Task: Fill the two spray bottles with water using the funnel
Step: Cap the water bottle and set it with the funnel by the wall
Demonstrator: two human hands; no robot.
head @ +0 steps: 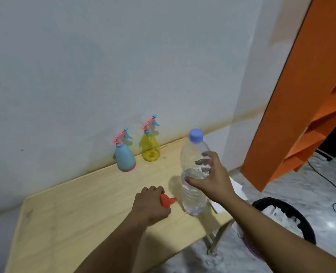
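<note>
Both spray bottles, blue (125, 157) and yellow (150, 147), stand capped at twelve o'clock on the table (74, 213), so filling hasn't begun: left hand (151, 205) grips the funnel (166, 200), right hand (212, 180) grips the capped water bottle (194, 174); uncapping likely comes next.
</note>
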